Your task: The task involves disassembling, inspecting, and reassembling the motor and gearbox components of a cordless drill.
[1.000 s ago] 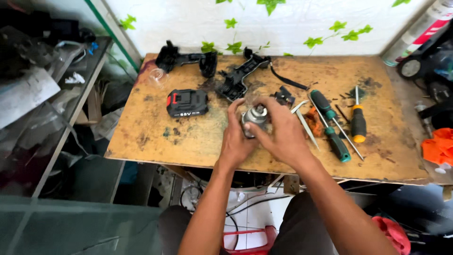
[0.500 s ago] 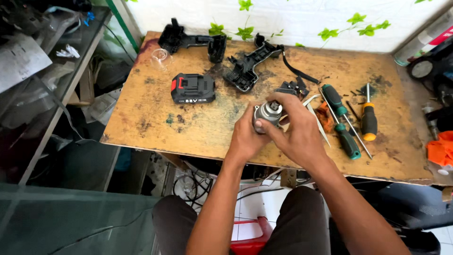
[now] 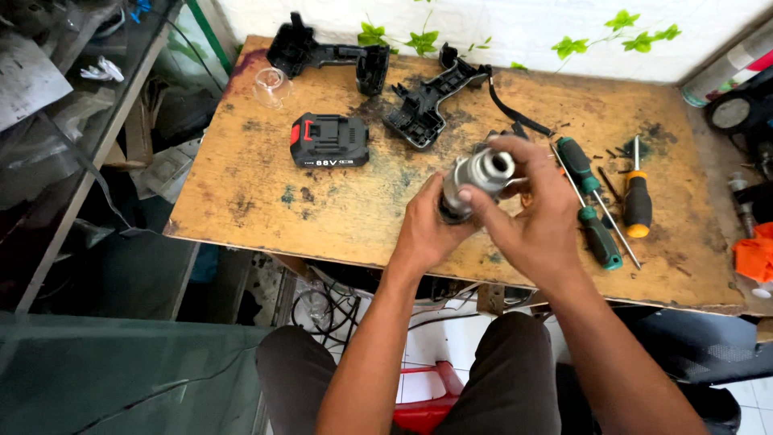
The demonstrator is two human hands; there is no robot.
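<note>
My left hand and right hand grip the silver metal cylindrical gearbox above the tabletop; greasy fingers could let it slip.

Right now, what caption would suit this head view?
Both hands, left hand and right hand, grip a metal drill chuck assembly above a worn wooden table.

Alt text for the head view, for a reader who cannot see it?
Both hands, left hand and right hand, grip a metal drill chuck assembly over a worn wooden table. On it lie a black and red battery pack, black housing halves and screwdrivers.
</note>
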